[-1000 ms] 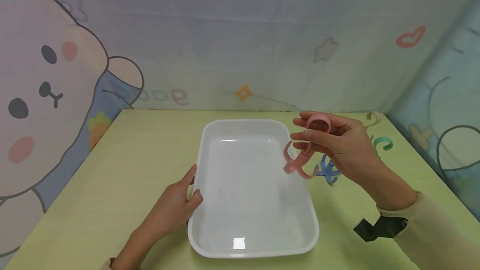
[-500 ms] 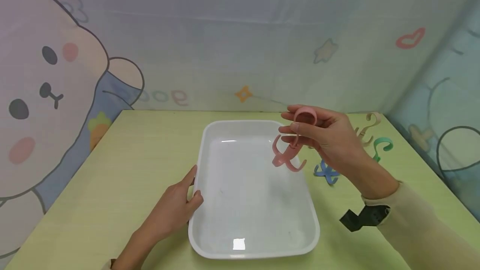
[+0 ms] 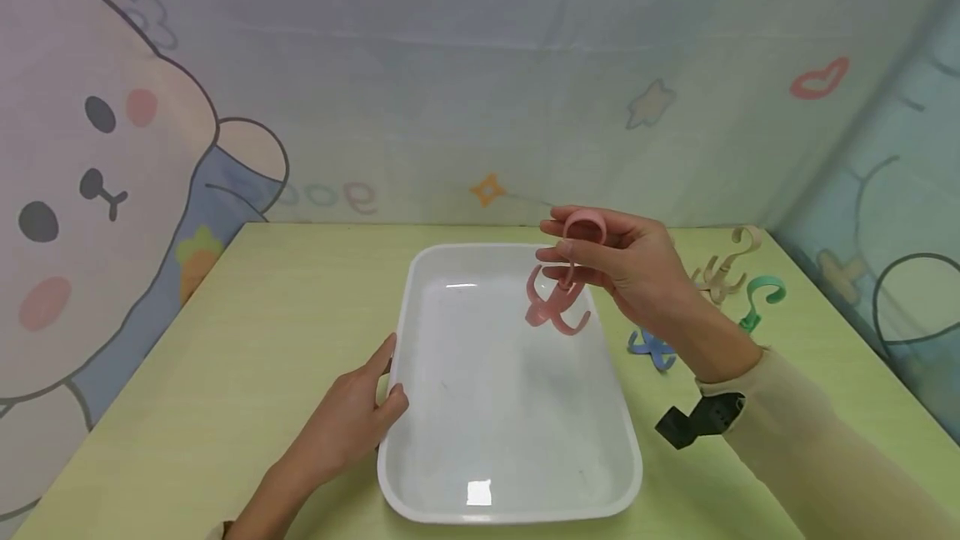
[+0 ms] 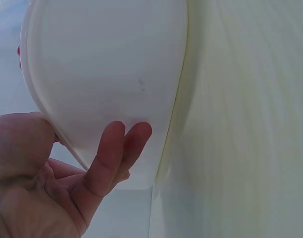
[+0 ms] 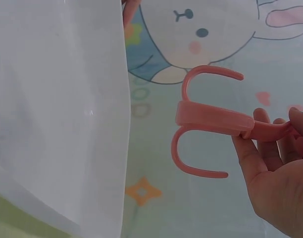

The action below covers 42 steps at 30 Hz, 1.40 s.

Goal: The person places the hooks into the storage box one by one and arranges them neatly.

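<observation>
A white rectangular tray (image 3: 408,307) lies in the middle of the pale green table. My right hand (image 3: 626,269) pinches a pink plastic hook (image 3: 558,298) by its upper loop, holding it in the air over the tray's far right part. The right wrist view shows the pink hook (image 5: 206,119) with curved prongs, held in my fingers (image 5: 270,148) beside the tray (image 5: 57,114). My left hand (image 3: 352,415) rests against the tray's left rim with straight fingers; in the left wrist view its fingers (image 4: 114,153) touch the tray's outer wall (image 4: 107,74).
To the right of the tray lie a blue hook (image 3: 651,347), a green hook (image 3: 761,298) and a beige hook (image 3: 723,269) on the table (image 3: 225,340). A cartoon-printed backdrop surrounds the table at the back and sides.
My right hand has carried the pink hook leftward from beside the tray's right rim to above the tray. The left hand has stayed at the tray's left rim.
</observation>
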### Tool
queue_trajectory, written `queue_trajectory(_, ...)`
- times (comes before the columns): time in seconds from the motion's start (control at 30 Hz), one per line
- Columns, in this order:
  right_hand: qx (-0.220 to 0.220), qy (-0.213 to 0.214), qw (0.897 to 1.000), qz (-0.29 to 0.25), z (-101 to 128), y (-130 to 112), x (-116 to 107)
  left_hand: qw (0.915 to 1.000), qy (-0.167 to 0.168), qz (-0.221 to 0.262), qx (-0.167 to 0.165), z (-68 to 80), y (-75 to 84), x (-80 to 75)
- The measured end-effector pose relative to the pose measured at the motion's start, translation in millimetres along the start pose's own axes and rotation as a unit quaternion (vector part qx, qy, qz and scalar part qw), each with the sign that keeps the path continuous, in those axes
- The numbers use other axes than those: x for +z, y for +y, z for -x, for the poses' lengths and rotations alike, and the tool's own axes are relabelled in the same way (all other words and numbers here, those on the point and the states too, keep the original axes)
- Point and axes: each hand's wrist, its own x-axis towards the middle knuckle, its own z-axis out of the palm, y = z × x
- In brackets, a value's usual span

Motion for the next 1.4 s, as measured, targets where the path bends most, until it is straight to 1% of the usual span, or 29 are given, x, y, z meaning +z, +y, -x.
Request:
queue_trajectory(0.23,0.002,-0.008,1.0,-0.001,-9.8,7.9,4.1,1.0,0.003,0.004,0.0,0.7,-0.3,2.5)
queue_trajectory(0.37,0.009,-0.002,1.0,0.004,-15.6,10.8,6.7,0.9999,0.001,0.012,0.003,0.4,0.7,2.2)
queue_trajectory(0.53,0.012,0.002,1.0,0.013,-23.0,11.1,12.0,1.0,0.002,0.009,0.003,0.7,1.6,0.9)
queue_trajectory(0.73,0.014,-0.004,1.0,-0.002,-28.7,13.1,17.1,1.0,0.006,0.005,0.006,0.5,1.9,0.9)
queue_trajectory(0.97,0.013,-0.008,1.0,0.02,-36.5,18.6,21.5,0.9998,0.001,0.018,0.002,0.6,1.6,1.4)
queue_trajectory(1.2,0.009,-0.018,1.0,0.008,-44.6,22.3,26.1,0.9998,0.005,0.019,0.009,0.5,0.1,2.3)
queue_trajectory(1.4,0.013,-0.019,1.0,0.004,-52.7,24.4,30.9,0.9999,0.007,0.011,0.004,0.9,-0.2,2.4)
